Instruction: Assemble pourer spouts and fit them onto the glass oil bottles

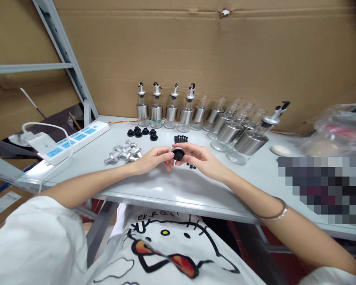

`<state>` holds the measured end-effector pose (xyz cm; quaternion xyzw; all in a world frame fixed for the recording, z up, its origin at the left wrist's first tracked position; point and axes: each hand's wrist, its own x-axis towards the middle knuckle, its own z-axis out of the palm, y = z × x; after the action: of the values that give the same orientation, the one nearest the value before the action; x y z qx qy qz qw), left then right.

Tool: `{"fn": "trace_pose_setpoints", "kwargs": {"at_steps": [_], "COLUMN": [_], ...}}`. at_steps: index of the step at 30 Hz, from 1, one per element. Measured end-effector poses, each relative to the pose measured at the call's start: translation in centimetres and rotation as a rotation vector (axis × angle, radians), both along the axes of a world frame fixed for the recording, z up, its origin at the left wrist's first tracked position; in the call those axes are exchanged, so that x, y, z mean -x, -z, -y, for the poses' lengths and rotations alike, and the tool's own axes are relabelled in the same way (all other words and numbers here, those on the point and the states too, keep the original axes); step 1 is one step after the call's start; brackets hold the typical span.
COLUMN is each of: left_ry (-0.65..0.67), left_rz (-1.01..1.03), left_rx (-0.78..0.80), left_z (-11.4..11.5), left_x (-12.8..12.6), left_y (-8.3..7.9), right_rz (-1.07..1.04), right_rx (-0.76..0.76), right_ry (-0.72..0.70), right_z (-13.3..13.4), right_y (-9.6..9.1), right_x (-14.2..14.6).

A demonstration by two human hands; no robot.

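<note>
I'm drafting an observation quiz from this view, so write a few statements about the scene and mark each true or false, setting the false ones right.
1. The left hand and right hand both touch one black piece. True.
2. Every bottle has a spout fitted. False: several bottles have bare necks.
3. Loose silver parts lie nearer the left hand than the right. True.
4. The power strip is beyond the right hand, on that side. False: the power strip lies to the left.
</note>
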<state>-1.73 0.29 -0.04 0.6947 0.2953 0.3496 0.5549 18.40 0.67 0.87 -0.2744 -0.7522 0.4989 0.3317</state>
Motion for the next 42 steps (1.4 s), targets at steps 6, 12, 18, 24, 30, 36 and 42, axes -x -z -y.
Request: {"fn": "trace_pose_setpoints", "kwargs": {"at_steps": [6,12,18,24,30,36,42], "left_ry": [0.043,0.144,0.276,0.249,0.24,0.222,0.135], "left_rz": [-0.046,-0.057,-0.033,-0.047,-0.086,-0.121,-0.226], "left_rx": [-0.052,0.021,0.057,0.062,0.059,0.018,-0.091], "left_z": [0.4,0.2,0.2,0.4,0.2,0.4,1.0], "left_x": [0.0,0.3,0.4,0.1,0.2,0.1,-0.3], "left_y": [0.2,0.6,0.9,1.0,1.2,1.4,1.4], "right_rz": [-0.017,0.027,0.085,0.098,0.15,0.206,0.29], "right_rx": [-0.062,0.022,0.004,-0.03,-0.064,0.022,0.034], "right_ry": [-0.026,-0.185,-0.189,-0.196,-0.168,-0.125,-0.104], "right_z": [0.4,1.3,1.5,1.2,1.5,1.9,2.3], "right_y": [0.0,-0.6,-0.9,-0.6,-0.4,-0.5,-0.6], "right_x": [0.4,0.5,0.5,0.6,0.6,0.8,0.9]}}
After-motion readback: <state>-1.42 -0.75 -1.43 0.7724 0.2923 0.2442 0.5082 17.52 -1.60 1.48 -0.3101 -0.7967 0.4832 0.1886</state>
